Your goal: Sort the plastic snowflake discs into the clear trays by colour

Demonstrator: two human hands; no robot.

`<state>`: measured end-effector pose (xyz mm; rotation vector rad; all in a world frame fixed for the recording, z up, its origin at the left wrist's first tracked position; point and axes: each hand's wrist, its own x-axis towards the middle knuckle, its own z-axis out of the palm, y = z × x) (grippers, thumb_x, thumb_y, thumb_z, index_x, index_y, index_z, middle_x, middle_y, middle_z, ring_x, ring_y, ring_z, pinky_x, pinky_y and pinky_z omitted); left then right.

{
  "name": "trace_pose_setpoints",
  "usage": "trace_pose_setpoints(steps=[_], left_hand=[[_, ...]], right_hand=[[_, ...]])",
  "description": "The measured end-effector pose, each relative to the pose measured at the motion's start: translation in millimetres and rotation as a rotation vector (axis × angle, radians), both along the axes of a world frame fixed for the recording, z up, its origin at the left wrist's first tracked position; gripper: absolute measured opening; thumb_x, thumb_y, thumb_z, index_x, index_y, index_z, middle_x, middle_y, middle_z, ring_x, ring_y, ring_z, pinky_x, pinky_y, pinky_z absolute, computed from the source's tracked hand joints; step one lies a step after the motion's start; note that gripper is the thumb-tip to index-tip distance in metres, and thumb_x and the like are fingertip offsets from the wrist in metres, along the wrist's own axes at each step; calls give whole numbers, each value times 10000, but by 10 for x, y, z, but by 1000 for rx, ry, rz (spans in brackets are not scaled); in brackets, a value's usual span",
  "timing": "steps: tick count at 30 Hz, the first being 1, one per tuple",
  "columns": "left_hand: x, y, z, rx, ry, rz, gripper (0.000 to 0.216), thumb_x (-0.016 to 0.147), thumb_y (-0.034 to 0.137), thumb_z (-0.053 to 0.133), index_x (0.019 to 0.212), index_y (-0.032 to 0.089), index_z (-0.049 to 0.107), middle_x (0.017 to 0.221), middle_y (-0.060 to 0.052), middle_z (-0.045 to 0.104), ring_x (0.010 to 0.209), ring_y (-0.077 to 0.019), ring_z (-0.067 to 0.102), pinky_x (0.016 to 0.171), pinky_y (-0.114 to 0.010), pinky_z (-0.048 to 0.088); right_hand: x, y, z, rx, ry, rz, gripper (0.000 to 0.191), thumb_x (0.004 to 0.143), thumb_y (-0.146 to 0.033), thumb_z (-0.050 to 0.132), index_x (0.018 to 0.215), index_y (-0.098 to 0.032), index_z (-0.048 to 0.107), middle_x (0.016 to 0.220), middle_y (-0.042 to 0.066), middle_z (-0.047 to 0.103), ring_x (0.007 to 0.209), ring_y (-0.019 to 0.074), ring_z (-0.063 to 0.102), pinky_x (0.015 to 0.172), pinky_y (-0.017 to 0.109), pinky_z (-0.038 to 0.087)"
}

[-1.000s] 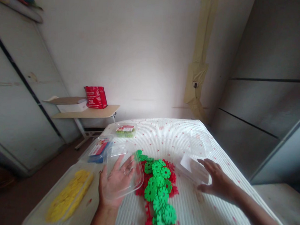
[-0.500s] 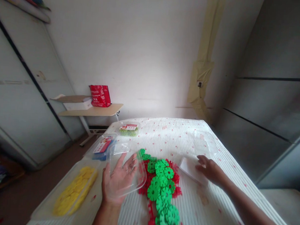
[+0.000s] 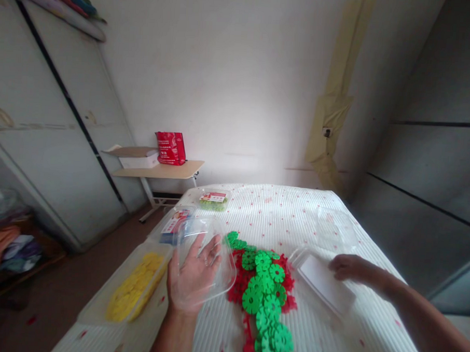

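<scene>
My left hand [image 3: 197, 270] is raised over the left half of the table, its fingers behind a clear plastic lid [image 3: 225, 269] that it holds tilted. On the right, my right hand [image 3: 346, 267] has its fingers closed at the edge of a clear plastic container [image 3: 299, 256] with a white label or card [image 3: 320, 278] on it. Between my hands lies a heap of green notched discs [image 3: 265, 281], spread over red notched pieces [image 3: 238, 287]. Yellow discs [image 3: 137, 283] fill a clear box [image 3: 97, 307] to the left of my left hand.
A blue-filled box [image 3: 174, 222] and a box of light green pieces [image 3: 213, 200] stand at the table's left and far left. Another clear plastic piece [image 3: 336, 227] lies at the right edge. Behind, a side table [image 3: 173, 170] carries a red bag [image 3: 171, 148].
The view has turned slightly left. My right hand has moved a little right and nearer, and the container with the white card shows more fully. My left hand still holds the lid.
</scene>
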<state>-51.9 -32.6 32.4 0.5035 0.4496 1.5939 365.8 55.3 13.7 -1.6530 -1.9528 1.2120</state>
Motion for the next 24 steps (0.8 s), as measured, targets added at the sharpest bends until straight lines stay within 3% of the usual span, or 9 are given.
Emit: trace_pose_setpoints(steps=[3, 6, 12, 24], left_hand=[[6, -8, 28, -26, 0, 4, 669, 752, 689, 308, 1255, 277, 467, 1187, -93, 596, 1085, -233, 554, 920, -405, 446], [15, -14, 42, -22, -12, -3, 667, 754, 674, 341, 1273, 268, 441, 1193, -100, 590, 1086, -228, 553, 910, -397, 451], [-6, 1, -19, 30, -71, -46, 655, 772, 651, 344, 1273, 240, 443, 1194, -109, 585, 1105, -226, 542, 899, -356, 462], [-19, 45, -84, 54, 4, -50, 639, 773, 667, 303, 1244, 273, 481, 1184, -91, 598, 1104, -230, 541, 923, -369, 451]], right_hand=[[43, -87, 51, -135, 53, -16, 219, 588, -270, 615, 785, -174, 635, 634, -12, 583, 512, 82, 443, 458, 199, 299], [44, -142, 83, -170, 125, 7, 222, 608, -308, 612, 770, -157, 606, 560, -47, 483, 464, 52, 340, 432, 192, 215], [27, -166, 128, -166, 202, 43, 229, 608, -332, 622, 744, -151, 594, 565, -49, 448, 473, 56, 309, 440, 205, 194], [-35, -208, 184, -178, 189, 12, 260, 577, -377, 627, 720, -164, 580, 557, -47, 436, 488, 66, 301, 463, 214, 198]])
